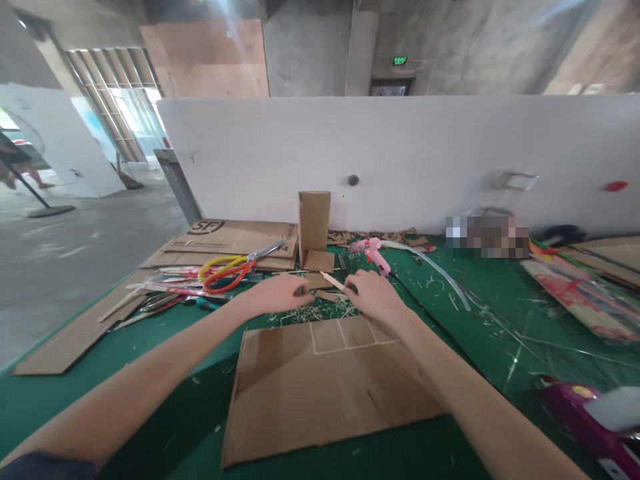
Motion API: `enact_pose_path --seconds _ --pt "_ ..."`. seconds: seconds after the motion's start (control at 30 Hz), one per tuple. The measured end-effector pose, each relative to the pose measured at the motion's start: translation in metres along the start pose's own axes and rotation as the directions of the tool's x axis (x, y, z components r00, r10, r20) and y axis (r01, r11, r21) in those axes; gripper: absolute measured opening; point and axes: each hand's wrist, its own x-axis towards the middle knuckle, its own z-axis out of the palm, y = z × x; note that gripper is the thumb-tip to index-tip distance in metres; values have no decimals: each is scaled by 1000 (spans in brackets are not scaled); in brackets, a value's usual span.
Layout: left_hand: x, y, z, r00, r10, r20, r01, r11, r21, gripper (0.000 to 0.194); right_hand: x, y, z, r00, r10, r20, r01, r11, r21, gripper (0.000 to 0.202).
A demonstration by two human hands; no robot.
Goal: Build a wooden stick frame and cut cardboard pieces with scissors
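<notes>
Cardboard sheet [320, 393] marked in white, apparently uncut along the marks; pale pointed stick [332, 281] held in right hand [376, 295].
Sheet laid flat on the green tabletop [190, 440], between the forearms and nearer the wearer than both hands; a row of boxes has been ruled in white lines [346, 347] along its far edge, so marking is judged partly or wholly done, cutting still left. Stick pinched narrowly, tapered tip directed away; left hand [283, 293] curled beside it, whether anything is gripped cannot be told. Brown, creased upright cardboard piece [315, 220] stood beyond; curly, straw-coloured shavings [280, 317] strewn between; smooth pink glue gun [375, 256] set down at right.
</notes>
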Motion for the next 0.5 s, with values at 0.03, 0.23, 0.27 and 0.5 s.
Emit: enact_pose_path --seconds 0.03,0.23,0.27,0.5 --pt "2 -6 -2 997 -46 -60 48 998 37 44 0 0 0 1000 4 -14 -4 1000 -3 25" --pt "1 -66 -21 811 -252 -528 454 841 294 51 -6 -15 -7 986 10 -164 -6 1000 24 24" --pt "1 -78 -21 807 -303 -507 490 822 289 57 -8 -20 -10 981 -13 -196 20 999 30 23" --pt "5 -124 -11 894 -382 -235 441 842 311 56 -17 -51 -25 949 -136 -284 167 982 89 21"
